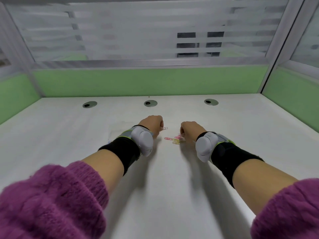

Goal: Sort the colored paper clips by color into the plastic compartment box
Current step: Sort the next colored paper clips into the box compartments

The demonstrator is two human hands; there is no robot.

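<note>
Pink and yellow paper clips [175, 139] lay just left of the curled right hand [189, 129]; the left hand [152, 125] pinched a pale clip [165, 128].

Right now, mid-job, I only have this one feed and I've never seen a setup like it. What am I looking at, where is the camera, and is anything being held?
There is no machine here: these are a person's two bare arms, seen from a wide-angle camera worn on their head, looking forward and down. Each wrist carries a black band with a grey-white device strapped on.

The surface is a white desk with green partition walls and three round cable holes along the back.

The left hand is curled, with a single pale paper clip at its fingertips; whether it is pinched or merely touched is unclear. The right hand is curled at a small pile of pink and yellow clips lying on the desk; whether it grips one cannot be told.

The compartment box cannot be made out in this view.
</note>
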